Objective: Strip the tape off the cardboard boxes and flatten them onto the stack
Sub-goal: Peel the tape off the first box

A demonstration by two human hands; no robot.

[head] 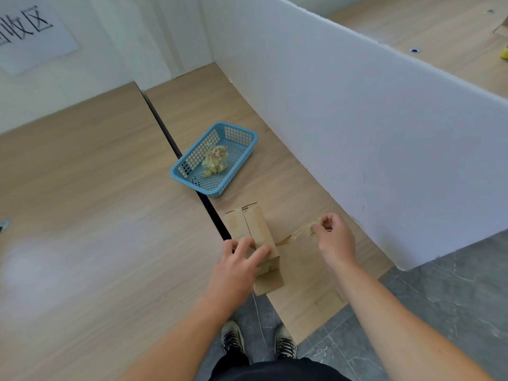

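Note:
A small brown cardboard box (254,229) stands on the wooden table near its front edge. My left hand (237,266) rests on the box's near top with spread fingers, holding it down. To the right of the box, my right hand (334,237) pinches a crumpled strip of clear tape (301,232). The strip stretches from my fingers back to the box's right side, where it is still stuck.
A blue plastic basket (181,167) holding a wad of crumpled tape (215,160) sits beyond the box, across the gap between two tabletops. A white partition wall (357,133) runs along the right. Grey floor tiles and my shoes show below the table edge.

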